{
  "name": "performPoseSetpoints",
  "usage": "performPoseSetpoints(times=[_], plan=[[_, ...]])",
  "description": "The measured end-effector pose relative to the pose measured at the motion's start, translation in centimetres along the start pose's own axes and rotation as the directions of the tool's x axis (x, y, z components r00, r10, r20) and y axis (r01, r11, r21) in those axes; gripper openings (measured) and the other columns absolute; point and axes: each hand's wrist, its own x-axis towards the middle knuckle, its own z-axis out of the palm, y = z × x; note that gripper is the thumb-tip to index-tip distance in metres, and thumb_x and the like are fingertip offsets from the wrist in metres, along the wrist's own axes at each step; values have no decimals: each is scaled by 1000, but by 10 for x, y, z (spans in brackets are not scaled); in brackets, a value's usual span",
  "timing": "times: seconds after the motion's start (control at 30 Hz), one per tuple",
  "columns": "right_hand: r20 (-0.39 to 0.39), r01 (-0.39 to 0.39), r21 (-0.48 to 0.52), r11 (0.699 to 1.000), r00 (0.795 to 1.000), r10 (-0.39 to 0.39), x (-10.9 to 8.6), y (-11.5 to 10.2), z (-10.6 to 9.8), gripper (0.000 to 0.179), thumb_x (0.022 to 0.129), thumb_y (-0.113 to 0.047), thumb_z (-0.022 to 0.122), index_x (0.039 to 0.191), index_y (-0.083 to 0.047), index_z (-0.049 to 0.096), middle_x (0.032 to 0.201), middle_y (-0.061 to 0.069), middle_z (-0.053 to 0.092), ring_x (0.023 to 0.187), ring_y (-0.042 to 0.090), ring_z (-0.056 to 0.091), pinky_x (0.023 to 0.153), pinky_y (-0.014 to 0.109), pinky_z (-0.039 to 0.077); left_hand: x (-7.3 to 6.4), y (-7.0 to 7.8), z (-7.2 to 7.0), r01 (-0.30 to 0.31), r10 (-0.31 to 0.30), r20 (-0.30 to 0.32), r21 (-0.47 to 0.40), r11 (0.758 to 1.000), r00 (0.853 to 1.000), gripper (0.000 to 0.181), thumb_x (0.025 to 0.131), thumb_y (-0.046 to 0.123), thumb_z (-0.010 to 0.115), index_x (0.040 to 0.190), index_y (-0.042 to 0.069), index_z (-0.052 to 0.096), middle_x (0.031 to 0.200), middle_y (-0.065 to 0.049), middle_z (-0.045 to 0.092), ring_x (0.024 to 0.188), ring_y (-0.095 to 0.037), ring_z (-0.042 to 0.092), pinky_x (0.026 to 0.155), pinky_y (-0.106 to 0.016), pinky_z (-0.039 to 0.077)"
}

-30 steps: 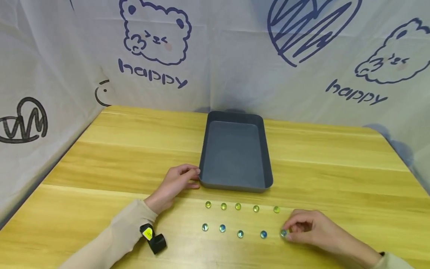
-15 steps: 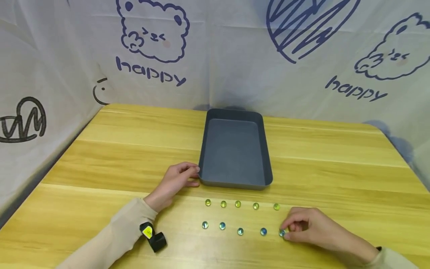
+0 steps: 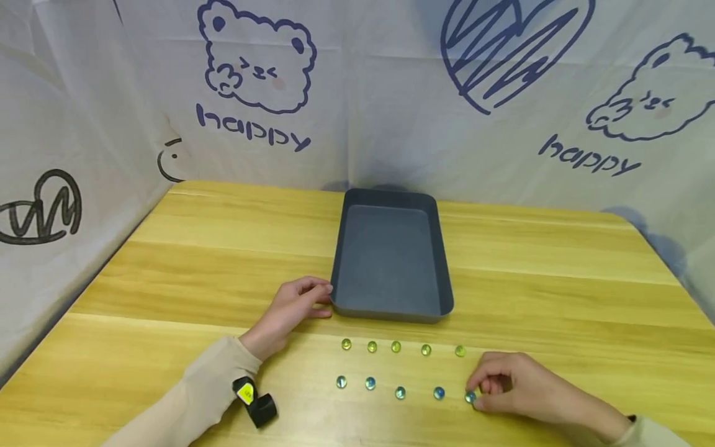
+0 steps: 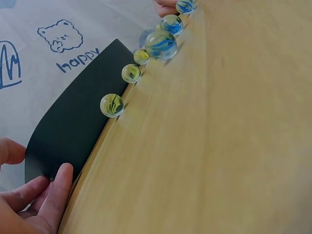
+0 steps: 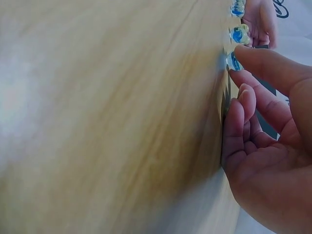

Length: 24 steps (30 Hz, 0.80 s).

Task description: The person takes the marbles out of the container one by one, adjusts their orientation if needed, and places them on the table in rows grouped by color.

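My right hand (image 3: 519, 385) pinches a clear glass marble with a blue swirl (image 3: 470, 397) between thumb and forefinger, at the right end of a row of blue marbles. In the right wrist view that marble (image 5: 234, 62) sits at the tabletop between the two fingertips. My left hand (image 3: 293, 310) touches the near left corner of a dark grey rectangular tray (image 3: 391, 315), its fingertips against the outer wall. Between tray and blue row lies a row of yellow marbles (image 3: 396, 347); one yellow marble (image 4: 112, 105) shows large in the left wrist view.
All of this stands on a wooden table (image 3: 223, 248). White cloth (image 3: 391, 124) with drawn bears and a heart hangs behind and at the sides. A black wrist mount (image 3: 259, 406) is strapped over the left sleeve. Further blue marbles (image 3: 400, 393) lie left of the right hand.
The pinched blue marble has shifted very slightly left with my right hand. My left hand stays at the tray's corner. The head view has bobbed a little.
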Motion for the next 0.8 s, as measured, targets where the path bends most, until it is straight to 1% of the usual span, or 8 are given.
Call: performPoseSetpoints(times=[0.17, 0.33, 0.53, 0.8], plan=[[4, -19, -3, 1000, 1000, 19, 0, 0, -1, 9, 87, -9, 72, 96, -7, 73, 82, -7, 57, 70, 8, 52, 54, 23, 49, 1, 0, 0, -14, 14, 2, -3, 1000, 1000, 29, 95, 7, 54, 116, -12, 59, 111, -22, 60, 91, -19, 62, 79, -30, 59], [9, -18, 3, 1000, 1000, 18, 0, 0, -1, 10, 86, -8, 72, 96, -7, 73, 81, -5, 58, 70, 8, 52, 54, 23, 49, 1, -1, 0, -2, 2, -8, 5, 1000, 1000, 28, 95, 6, 54, 116, -11, 59, 111, -22, 60, 90, -19, 62, 78, -30, 59], [0, -20, 2, 1000, 1000, 20, -1, 1, -1, 11, 85, -7, 73, 96, -7, 73, 83, -4, 58, 71, 8, 53, 55, 23, 49, 1, 0, 1, -8, 8, -7, 4, 1000, 1000, 28, 95, 6, 54, 116, -11, 60, 112, -22, 59, 91, -20, 62, 79, -31, 59], [14, -24, 18, 1000, 1000, 24, 1, 2, -2, 13, 85, -9, 73, 97, -6, 72, 84, -5, 59, 71, 9, 53, 56, 23, 50, -1, -2, -1, 1, -1, -9, 7, 1000, 1000, 28, 96, 7, 54, 117, -11, 59, 110, -21, 60, 91, -19, 62, 79, -31, 59]])
